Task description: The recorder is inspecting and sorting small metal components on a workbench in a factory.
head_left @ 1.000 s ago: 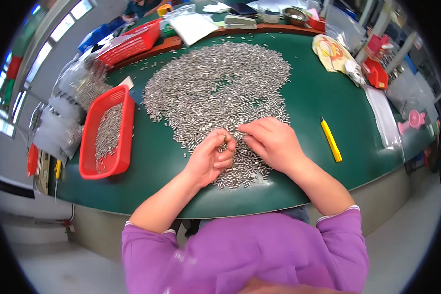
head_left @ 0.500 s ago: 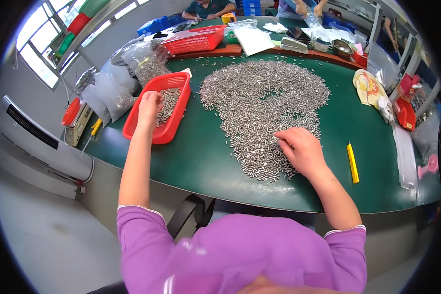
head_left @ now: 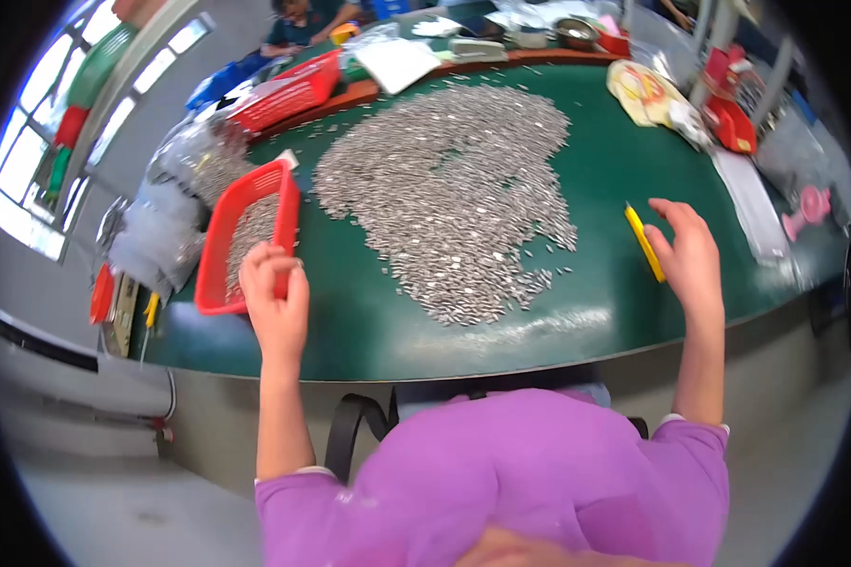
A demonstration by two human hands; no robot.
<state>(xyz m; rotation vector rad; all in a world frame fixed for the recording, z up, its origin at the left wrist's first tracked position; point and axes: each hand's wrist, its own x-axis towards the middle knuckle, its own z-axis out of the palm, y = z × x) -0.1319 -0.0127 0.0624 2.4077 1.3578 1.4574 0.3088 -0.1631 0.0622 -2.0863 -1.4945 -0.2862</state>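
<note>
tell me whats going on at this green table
A person in a purple top sits at a green-topped table spread with a big heap of small silvery metal pieces. The left hand is at the near end of a red plastic mesh basket that holds some of those pieces. The right hand, fingers spread, is beside a yellow stick-shaped tool lying on the table.

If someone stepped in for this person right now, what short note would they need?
Left hand: fingers curled, at the near edge of the red tray; I cannot tell if it holds anything.
Right hand: open, empty, beside the yellow stick.
Things: big heap of small metal pieces spread on the green table.
Done: some pieces lie in the tray.
Left: most of the heap is on the table.
</note>
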